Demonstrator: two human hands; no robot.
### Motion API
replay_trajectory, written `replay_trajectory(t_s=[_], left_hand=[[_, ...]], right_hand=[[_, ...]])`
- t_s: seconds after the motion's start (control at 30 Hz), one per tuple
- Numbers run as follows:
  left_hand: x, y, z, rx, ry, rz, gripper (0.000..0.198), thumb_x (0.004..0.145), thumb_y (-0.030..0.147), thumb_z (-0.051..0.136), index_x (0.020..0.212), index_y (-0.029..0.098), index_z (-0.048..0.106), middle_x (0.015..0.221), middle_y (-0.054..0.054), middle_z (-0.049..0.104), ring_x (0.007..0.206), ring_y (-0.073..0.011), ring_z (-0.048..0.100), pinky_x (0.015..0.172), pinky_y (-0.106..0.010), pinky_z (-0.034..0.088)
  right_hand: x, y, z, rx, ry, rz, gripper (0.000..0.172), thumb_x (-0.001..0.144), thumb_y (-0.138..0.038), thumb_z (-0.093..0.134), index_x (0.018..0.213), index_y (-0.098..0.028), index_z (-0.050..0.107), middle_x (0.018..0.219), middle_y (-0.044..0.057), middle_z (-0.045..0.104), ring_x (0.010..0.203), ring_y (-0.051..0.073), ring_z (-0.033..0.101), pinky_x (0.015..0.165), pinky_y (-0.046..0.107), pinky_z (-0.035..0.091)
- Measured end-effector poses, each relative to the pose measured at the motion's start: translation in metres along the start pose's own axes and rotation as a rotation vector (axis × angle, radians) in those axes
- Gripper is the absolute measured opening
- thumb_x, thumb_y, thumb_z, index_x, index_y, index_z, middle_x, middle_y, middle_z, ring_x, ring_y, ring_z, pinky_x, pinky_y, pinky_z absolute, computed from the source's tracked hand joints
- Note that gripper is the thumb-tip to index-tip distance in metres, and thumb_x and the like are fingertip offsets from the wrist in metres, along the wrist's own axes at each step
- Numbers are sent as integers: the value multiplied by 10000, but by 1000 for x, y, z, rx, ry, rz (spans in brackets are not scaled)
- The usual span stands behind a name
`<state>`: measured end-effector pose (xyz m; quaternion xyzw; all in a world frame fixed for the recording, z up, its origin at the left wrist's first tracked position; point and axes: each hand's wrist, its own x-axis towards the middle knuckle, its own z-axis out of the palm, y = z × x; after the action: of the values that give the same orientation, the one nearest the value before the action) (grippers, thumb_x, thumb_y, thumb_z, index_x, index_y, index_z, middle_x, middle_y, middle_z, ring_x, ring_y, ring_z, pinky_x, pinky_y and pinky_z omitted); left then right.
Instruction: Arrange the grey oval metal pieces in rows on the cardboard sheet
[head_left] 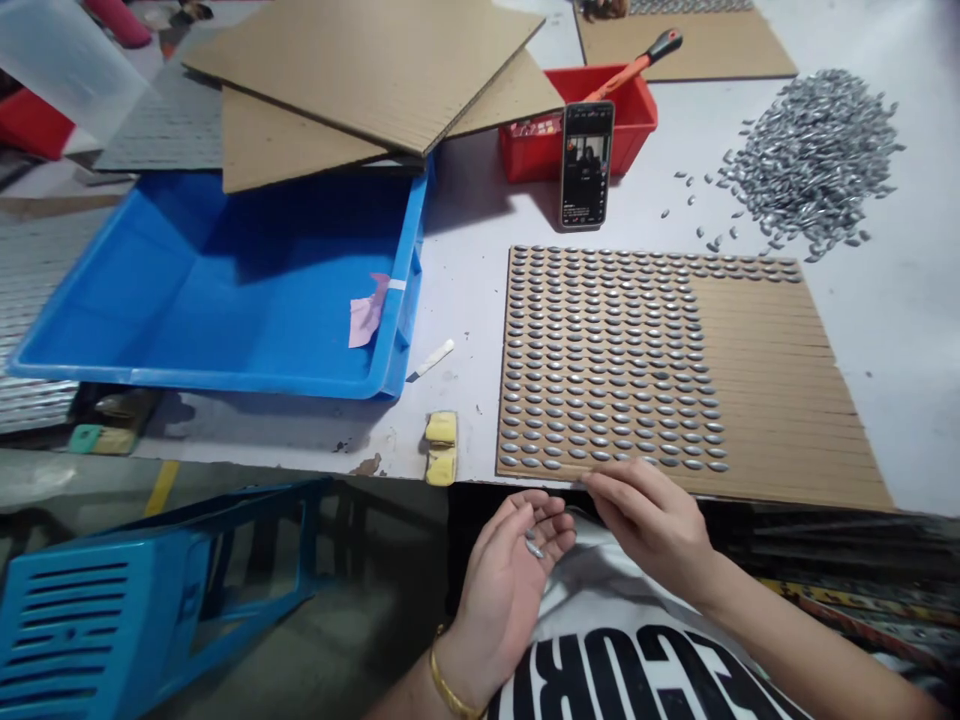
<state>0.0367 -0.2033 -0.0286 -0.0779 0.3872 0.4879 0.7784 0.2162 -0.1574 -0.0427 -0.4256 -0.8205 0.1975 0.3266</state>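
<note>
A cardboard sheet lies at the table's front edge, with rows of small silver oval pieces over its left part and along its top. My left hand is palm up below the sheet's left corner, fingers curled, cupping a few silver pieces. At the sheet's bottom edge, my right hand has its fingers pressed together, the tips near the lowest row. Whatever is between those fingertips is too small to make out. A large pile of silver pieces sits behind the sheet.
A phone leans against a red bin. On the left is a blue tray with cardboard sheets over its back. A yellow block lies near the front edge. Below stands a blue stool.
</note>
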Motion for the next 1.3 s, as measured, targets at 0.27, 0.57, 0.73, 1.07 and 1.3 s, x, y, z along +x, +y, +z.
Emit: replay_trajectory(t_s=[0.27,0.57,0.73,1.07,1.3], left_hand=[[4,-3,2,-4,-42,-23,132,872,193,528,940,129,620,1000,-112,634,959,-211,589,930,-390,413],[4,-1,5,-3,-71,-20,144,877,192,516,930,123,631,979,-110,632,964,-215,584,927,-396,418],[5,0,7,0,-83,-8,155,883,191,505,946,121,629,983,-114,638,969,-215,590,945,-403,412],[4,8,19,-99,-74,26,222,904,300,484,962,136,622,1061,-124,642,1070,-254,579,1031,-444,351],[3,1,31,-80,-122,24,317,929,390,423,1052,157,599,1155,-119,618,1139,-224,532,1009,-366,358]], right_hand=[[0,10,12,-134,-51,-65,380,846,-23,517,1177,-199,580,990,94,650,875,187,584,730,322,511],[6,8,6,-136,-94,-33,336,869,-50,486,1146,-203,599,972,98,627,864,184,566,730,326,509],[8,8,6,-116,-67,-72,347,861,-24,479,1142,-193,593,959,104,616,867,187,560,714,321,505],[3,3,-2,-52,-15,-65,393,836,-49,542,1198,-199,577,985,101,635,864,188,584,730,335,508],[11,-23,0,22,-143,-100,293,837,-112,577,1119,-182,612,971,96,642,869,195,581,716,341,501]])
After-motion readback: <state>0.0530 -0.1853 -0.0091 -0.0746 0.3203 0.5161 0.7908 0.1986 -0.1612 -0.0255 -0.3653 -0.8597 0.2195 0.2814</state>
